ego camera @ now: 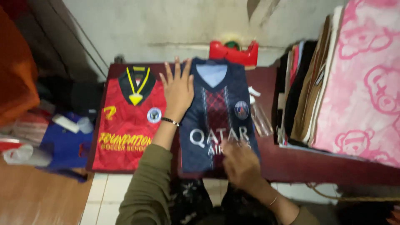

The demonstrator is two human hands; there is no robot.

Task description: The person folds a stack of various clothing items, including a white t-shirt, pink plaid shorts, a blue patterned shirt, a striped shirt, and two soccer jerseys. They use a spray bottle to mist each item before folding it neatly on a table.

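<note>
A person is smoothing a folded navy football jersey flat on a dark red table, and the work appears to be at the pressing-out stage of laying folded shirts side by side. The left hand, in an olive sleeve and wearing a thin bead bracelet, is lying palm down with fingers spread and released across the jersey's near shoulder, right at the seam where it is meeting a red jersey lying just to the left of the navy one. The right hand is blurred with motion over the navy jersey's lower hem; its fingers are looking loosely open and pressing rather than gripping, though the blur is making that hard to confirm. The navy jersey is showing a pale blue collar panel, a dark red patterned stripe down the chest, a round crest and white lettering, and it is sitting folded into a neat rectangle. Judging from this, the next move is calling for an even sweep down the cloth without dragging the fold open. Behind the navy jersey a red plastic object is standing against the wall; to its right, a stack of folded fabrics and a pink bear-print cloth are resting.
</note>
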